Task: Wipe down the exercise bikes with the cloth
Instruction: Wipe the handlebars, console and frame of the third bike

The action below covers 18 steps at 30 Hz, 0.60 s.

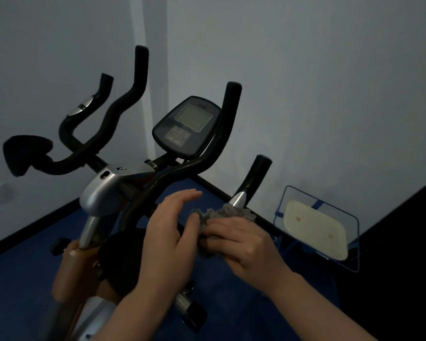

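An exercise bike [103,190] with black curved handlebars [217,134] and a dark console [186,125] with a grey screen stands in front of me. A grey crumpled cloth [221,214] is bunched in my right hand [241,244], just below the right handlebar's silver-tipped grip [239,199]. My left hand [167,232] hovers beside the cloth with its fingers stretched out, the thumb side touching the cloth's left edge. Both hands are in front of the handlebar's lower bend.
A blue-framed stand holding a cream tray [315,230] sits on the floor at the right against the wall. The floor is blue [231,303]. White walls meet in a corner behind the bike. A black padded rest [25,153] sticks out at the left.
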Tool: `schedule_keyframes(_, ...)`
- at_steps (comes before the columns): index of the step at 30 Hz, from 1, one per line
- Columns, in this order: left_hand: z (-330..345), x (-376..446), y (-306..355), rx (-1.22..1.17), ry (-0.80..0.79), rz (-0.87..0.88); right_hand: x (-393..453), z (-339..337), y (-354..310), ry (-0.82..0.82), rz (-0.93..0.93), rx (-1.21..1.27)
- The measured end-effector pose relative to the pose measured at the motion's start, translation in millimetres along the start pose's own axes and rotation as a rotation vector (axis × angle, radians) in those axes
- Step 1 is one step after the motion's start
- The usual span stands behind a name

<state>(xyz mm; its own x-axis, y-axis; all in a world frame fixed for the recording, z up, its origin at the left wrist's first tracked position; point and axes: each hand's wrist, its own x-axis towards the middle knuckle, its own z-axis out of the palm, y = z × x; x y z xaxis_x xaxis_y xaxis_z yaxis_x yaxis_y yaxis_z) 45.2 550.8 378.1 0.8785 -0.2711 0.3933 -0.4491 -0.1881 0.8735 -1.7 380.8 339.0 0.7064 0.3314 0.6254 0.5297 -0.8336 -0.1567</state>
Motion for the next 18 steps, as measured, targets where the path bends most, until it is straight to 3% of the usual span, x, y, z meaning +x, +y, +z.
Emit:
schedule_keyframes(3, 10, 2, 3, 0.001, 0.005, -0.002, -2, -8, 15, 0.013, -0.024, 0.021)
schedule_keyframes(9, 24, 5, 6, 0.019, 0.022, -0.03, 10, -35, 52, 0.105, 0.122, 0.071)
schedule_keyframes(18, 40, 2, 3, 0.123, -0.024, -0.051, 24, -58, 86, 0.1, -0.009, -0.028)
